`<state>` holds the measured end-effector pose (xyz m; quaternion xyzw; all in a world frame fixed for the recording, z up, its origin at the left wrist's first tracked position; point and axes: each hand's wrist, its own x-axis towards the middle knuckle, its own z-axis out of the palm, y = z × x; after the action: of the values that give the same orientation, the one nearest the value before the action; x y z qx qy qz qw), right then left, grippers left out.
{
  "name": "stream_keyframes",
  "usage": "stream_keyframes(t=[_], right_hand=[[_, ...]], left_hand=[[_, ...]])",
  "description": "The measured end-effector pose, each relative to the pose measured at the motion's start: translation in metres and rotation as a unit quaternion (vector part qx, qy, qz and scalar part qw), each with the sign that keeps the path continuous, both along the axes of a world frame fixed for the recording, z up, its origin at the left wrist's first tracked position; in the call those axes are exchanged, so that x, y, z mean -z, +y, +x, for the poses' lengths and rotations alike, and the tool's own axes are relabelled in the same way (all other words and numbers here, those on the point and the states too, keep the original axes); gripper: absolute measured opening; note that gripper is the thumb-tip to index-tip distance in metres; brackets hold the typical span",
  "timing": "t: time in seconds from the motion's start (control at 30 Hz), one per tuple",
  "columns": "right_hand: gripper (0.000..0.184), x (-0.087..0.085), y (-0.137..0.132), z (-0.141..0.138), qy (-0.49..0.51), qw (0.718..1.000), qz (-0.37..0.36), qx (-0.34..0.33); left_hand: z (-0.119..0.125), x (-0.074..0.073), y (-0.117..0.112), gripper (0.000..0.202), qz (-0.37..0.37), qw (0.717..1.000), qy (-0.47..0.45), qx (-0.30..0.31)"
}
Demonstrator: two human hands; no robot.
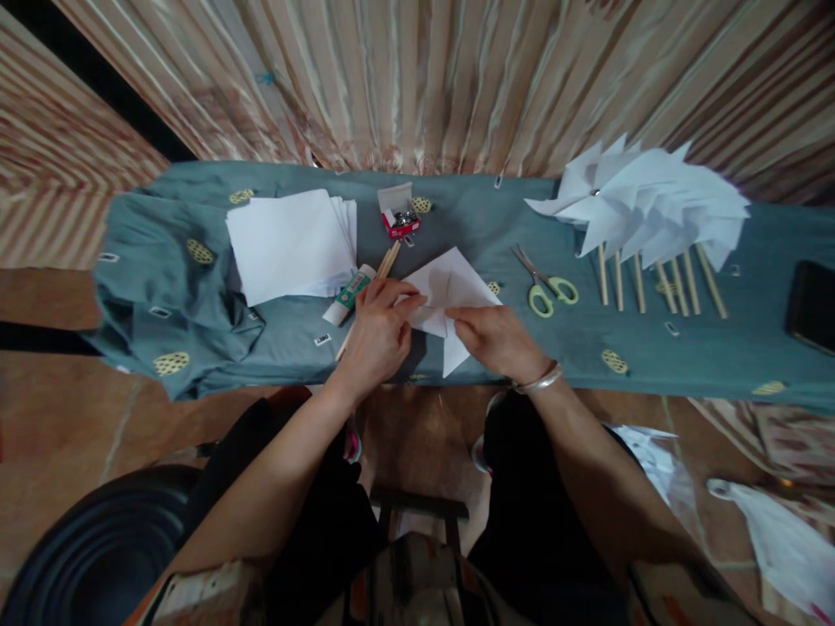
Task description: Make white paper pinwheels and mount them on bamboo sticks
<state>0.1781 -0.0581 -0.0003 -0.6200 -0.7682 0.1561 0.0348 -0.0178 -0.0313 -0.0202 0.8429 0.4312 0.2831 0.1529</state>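
A cut white paper square (436, 276) with split corners lies on the cloth-covered table in front of me. My left hand (382, 326) pinches its left flap between thumb and fingers. From the other side my right hand (492, 337), wearing a silver bangle, grips the paper near its middle with curled fingers. Just beyond my left hand are a green and white glue stick (350, 296) and a few wooden sticks (390, 259), partly covered by that hand. Green-handled scissors (544, 285) rest with their blades apart to the right of the paper.
A stack of white paper (287, 243) lies at the left. Behind the work sits an opened small red box (400, 223) of metal pins. Several paper pinwheels on sticks (652, 204) overlap at the right. A dark phone (812, 304) is at the far right; a striped curtain (417, 87) hangs behind.
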Motion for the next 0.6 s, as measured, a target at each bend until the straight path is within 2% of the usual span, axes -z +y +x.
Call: stream_keyframes(t=[0.13,0.2,0.3,0.37,0.47,0.6], right_hand=[[0.036,0.008,0.007,0.022,0.211,0.976,-0.004,0.055],[0.039,0.012,0.011,0.031,0.262,0.959,0.017,0.109],[0.041,0.018,0.017,0.041,0.237,0.947,0.12,0.182],[0.041,0.022,0.022,0.043,0.188,0.95,0.17,0.183],[0.048,0.026,0.028,0.042,0.14,0.963,0.171,0.152],[0.052,0.025,0.032,0.041,0.169,0.965,0.124,0.157]], left_hand=[[0.0,-0.001,-0.001,0.048,0.005,1.0,0.001,0.009],[0.0,-0.001,-0.002,0.048,0.008,1.0,0.001,0.011],[-0.001,0.0,-0.002,0.047,0.011,1.0,-0.004,0.008],[-0.001,0.0,-0.002,0.047,0.013,1.0,-0.011,0.009],[-0.001,0.0,-0.002,0.044,0.018,1.0,-0.018,0.018],[-0.003,-0.002,-0.001,0.04,0.028,0.999,-0.026,0.017]])
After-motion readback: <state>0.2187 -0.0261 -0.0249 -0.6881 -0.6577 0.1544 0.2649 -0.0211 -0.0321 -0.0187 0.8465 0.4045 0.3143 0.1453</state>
